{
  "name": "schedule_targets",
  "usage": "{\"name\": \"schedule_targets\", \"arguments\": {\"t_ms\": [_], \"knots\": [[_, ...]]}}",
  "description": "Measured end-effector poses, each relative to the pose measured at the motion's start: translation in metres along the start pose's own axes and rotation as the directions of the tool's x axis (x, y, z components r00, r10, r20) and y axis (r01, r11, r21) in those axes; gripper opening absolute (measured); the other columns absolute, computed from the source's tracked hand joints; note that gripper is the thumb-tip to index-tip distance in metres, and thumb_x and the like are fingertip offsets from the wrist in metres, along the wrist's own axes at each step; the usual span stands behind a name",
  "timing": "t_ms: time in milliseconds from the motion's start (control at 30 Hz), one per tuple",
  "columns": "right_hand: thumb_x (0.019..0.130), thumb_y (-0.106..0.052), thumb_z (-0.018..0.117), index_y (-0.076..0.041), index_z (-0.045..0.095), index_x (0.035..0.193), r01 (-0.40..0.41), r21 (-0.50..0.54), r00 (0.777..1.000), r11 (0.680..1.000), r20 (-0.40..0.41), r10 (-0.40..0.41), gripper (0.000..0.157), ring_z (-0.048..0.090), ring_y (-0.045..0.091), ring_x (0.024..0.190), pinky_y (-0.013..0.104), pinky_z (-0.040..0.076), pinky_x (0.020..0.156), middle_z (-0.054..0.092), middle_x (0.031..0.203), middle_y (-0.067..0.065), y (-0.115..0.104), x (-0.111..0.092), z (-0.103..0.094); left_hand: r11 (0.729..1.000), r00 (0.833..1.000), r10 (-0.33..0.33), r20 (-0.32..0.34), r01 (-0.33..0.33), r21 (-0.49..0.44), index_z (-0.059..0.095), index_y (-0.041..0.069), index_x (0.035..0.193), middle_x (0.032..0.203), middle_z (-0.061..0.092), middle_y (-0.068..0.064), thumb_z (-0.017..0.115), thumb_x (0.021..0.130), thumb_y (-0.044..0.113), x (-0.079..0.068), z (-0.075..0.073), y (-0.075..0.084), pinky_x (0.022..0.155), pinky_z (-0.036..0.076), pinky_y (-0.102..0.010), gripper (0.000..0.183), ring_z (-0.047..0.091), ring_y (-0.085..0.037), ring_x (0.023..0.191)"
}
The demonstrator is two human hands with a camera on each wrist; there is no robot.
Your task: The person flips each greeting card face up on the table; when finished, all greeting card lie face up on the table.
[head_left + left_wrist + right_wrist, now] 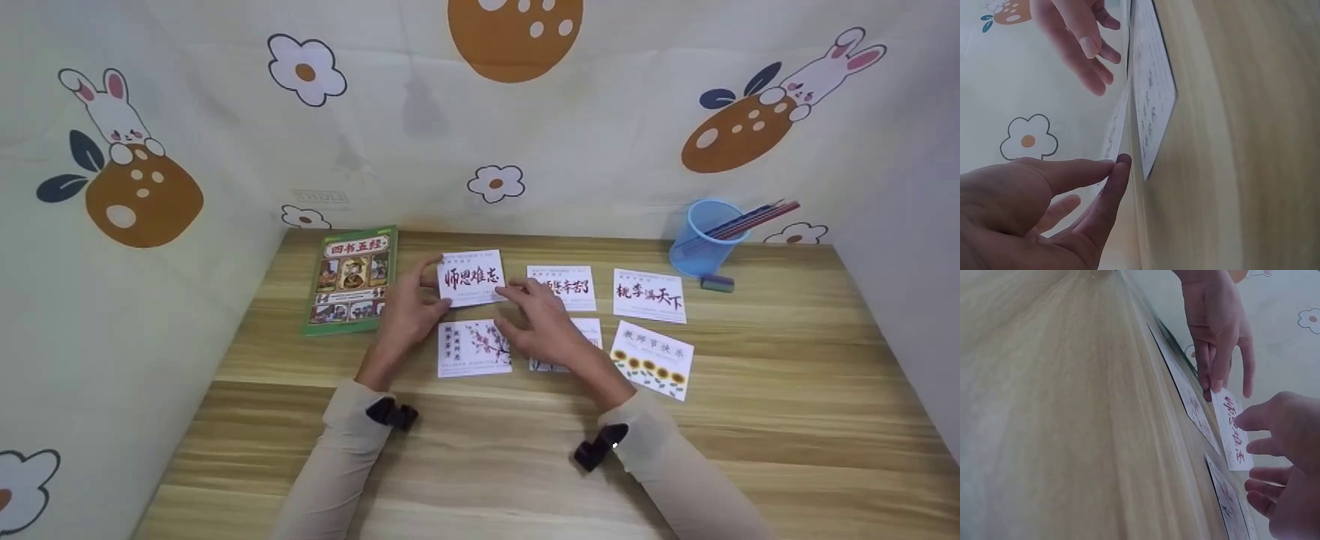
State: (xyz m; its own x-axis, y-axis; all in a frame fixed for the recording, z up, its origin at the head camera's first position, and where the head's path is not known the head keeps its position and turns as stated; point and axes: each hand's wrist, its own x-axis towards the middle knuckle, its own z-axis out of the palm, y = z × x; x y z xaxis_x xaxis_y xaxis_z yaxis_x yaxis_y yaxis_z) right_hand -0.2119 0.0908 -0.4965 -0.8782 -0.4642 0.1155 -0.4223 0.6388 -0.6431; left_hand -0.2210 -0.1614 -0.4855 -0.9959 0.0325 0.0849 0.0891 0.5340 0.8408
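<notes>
Calligraphy card sits lifted above wooden table, top-left of card grid w/ blossom card below: head view shows left hand pinching its left edge, right hand by its right corner. Left wrist: thumb+finger clamp card edge. Right wrist: right fingers loosely apart, near card, contact unclear.

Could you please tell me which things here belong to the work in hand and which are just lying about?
In hand: calligraphy card, pinched by left hand, right hand at its edge.
Lying about: blossom card, sunflower card, green book, blue pencil cup, eraser.
</notes>
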Motion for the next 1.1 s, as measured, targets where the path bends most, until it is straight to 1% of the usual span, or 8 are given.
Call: {"name": "schedule_targets", "arguments": {"t_ms": [133, 267, 367, 433, 600, 667, 733, 1100], "knots": [[0.103, -0.035, 0.073, -0.013, 0.058, 0.157, 0.002, -0.055, 0.996, 0.998, 0.087, 0.003, 0.060, 0.041, 0.037, 0.157, 0.061, 0.030, 0.130, 0.048, 0.168, 0.014, -0.0019, -0.0021, 0.0014, 0.997, 1.000, -0.008, 0.014, 0.007, 0.072, 0.067, 0.003, 0.141, 0.124, 0.077, -0.025, 0.081, 0.088, -0.006, -0.0004, 0.0005, -0.0004, 0.091, 0.068, -0.044, 0.056, 0.081, -0.037, 0.103], [0.104, -0.039, 0.071, -0.014, 0.058, 0.156, 0.004, -0.097, 0.992, 0.995, 0.127, 0.008, 0.059, 0.041, 0.034, 0.158, 0.059, 0.032, 0.129, 0.047, 0.169, 0.014, -0.0044, -0.0036, 0.0027, 0.992, 0.999, -0.016, 0.028, 0.012, 0.123, 0.071, -0.001, 0.136, 0.122, 0.078, -0.024, 0.081, 0.087, -0.006, -0.0004, 0.0016, -0.0007, 0.096, 0.066, -0.043, 0.050, 0.079, -0.035, 0.107], [0.104, -0.040, 0.071, -0.013, 0.060, 0.155, 0.003, -0.122, 0.991, 0.992, 0.134, 0.013, 0.058, 0.041, 0.035, 0.158, 0.058, 0.032, 0.129, 0.047, 0.169, 0.014, -0.0057, -0.0041, 0.0028, 0.989, 0.999, -0.025, 0.028, 0.020, 0.150, 0.072, -0.005, 0.134, 0.117, 0.079, -0.024, 0.080, 0.088, -0.007, -0.0011, 0.0027, 0.0001, 0.094, 0.067, -0.041, 0.047, 0.079, -0.033, 0.105], [0.104, -0.041, 0.070, -0.013, 0.060, 0.154, 0.003, -0.134, 0.990, 0.991, 0.137, 0.015, 0.058, 0.040, 0.035, 0.158, 0.059, 0.032, 0.129, 0.046, 0.169, 0.014, -0.0060, -0.0039, 0.0028, 0.982, 0.999, -0.023, 0.035, 0.016, 0.186, 0.073, -0.005, 0.132, 0.108, 0.078, -0.022, 0.080, 0.089, -0.003, -0.0013, 0.0028, 0.0011, 0.085, 0.066, -0.037, 0.044, 0.077, -0.029, 0.094], [0.103, -0.042, 0.072, -0.014, 0.057, 0.157, 0.003, -0.137, 0.989, 0.991, 0.148, 0.017, 0.063, 0.038, 0.034, 0.159, 0.058, 0.029, 0.130, 0.044, 0.171, 0.012, -0.0055, -0.0045, 0.0045, 0.953, 0.989, -0.045, 0.140, 0.001, 0.303, 0.071, 0.002, 0.139, 0.145, 0.065, -0.025, 0.088, 0.090, 0.020, -0.0030, 0.0029, 0.0031, 0.114, 0.054, -0.050, 0.055, 0.064, -0.041, 0.130], [0.102, -0.041, 0.074, -0.014, 0.056, 0.158, 0.007, -0.132, 0.989, 0.991, 0.148, 0.013, 0.065, 0.037, 0.034, 0.160, 0.059, 0.029, 0.130, 0.043, 0.171, 0.013, -0.0056, -0.0049, 0.0051, 0.943, 0.983, -0.053, 0.175, -0.009, 0.334, 0.070, 0.004, 0.142, 0.162, 0.052, -0.025, 0.090, 0.088, 0.026, -0.0036, 0.0034, 0.0031, 0.128, 0.039, -0.059, 0.061, 0.049, -0.048, 0.150], [0.101, -0.041, 0.075, -0.014, 0.056, 0.158, 0.008, -0.132, 0.989, 0.991, 0.149, 0.011, 0.067, 0.036, 0.034, 0.160, 0.059, 0.029, 0.129, 0.042, 0.172, 0.013, -0.0059, -0.0051, 0.0051, 0.935, 0.983, -0.040, 0.181, -0.027, 0.354, 0.070, 0.005, 0.142, 0.162, 0.053, -0.024, 0.092, 0.087, 0.026, -0.0040, 0.0036, 0.0036, 0.128, 0.038, -0.060, 0.063, 0.049, -0.048, 0.149], [0.101, -0.047, 0.074, -0.017, 0.053, 0.160, 0.007, -0.108, 0.991, 0.994, 0.132, 0.008, 0.069, 0.036, 0.032, 0.160, 0.060, 0.026, 0.132, 0.043, 0.171, 0.011, -0.0033, -0.0054, 0.0055, 0.932, 0.985, -0.047, 0.164, -0.017, 0.363, 0.068, 0.006, 0.144, 0.163, 0.051, -0.024, 0.090, 0.089, 0.029, -0.0053, 0.0060, 0.0022, 0.130, 0.036, -0.061, 0.064, 0.046, -0.047, 0.152]]}}
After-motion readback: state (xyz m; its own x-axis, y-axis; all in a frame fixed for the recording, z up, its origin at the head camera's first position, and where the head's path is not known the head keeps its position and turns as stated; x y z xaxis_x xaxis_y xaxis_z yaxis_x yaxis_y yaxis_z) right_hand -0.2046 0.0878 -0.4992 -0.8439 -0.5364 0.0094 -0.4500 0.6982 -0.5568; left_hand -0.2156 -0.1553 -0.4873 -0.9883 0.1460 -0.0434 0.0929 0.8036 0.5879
